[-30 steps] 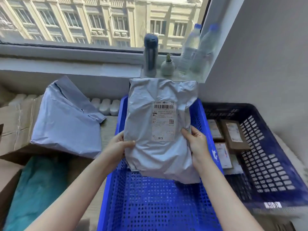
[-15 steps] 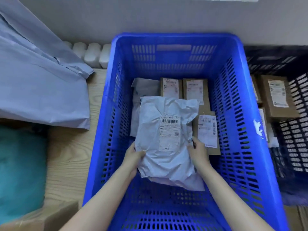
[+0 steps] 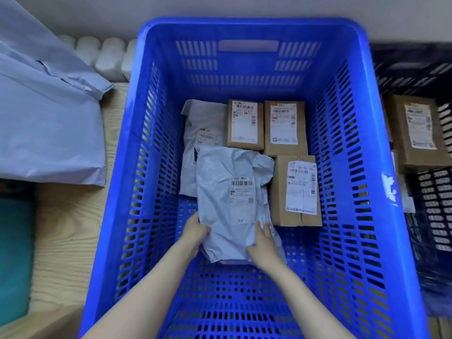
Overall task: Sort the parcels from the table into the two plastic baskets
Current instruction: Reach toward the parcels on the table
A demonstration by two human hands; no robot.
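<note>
So both hands, left and right, pinch the mailer's near corners, low in the blue basket beside the boxes. Looks light, floppy, slick; I'd grip edges, not the middle.

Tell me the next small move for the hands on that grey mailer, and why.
Probably let go and draw both hands out. The grey mailer already lies in the blue basket, overlapping another mailer, with the left hand and right hand gripping its near edge.

Crinkled grey plastic mailer, matt cardboard boxes, perforated glossy blue plastic basket, wood-grain table.
</note>
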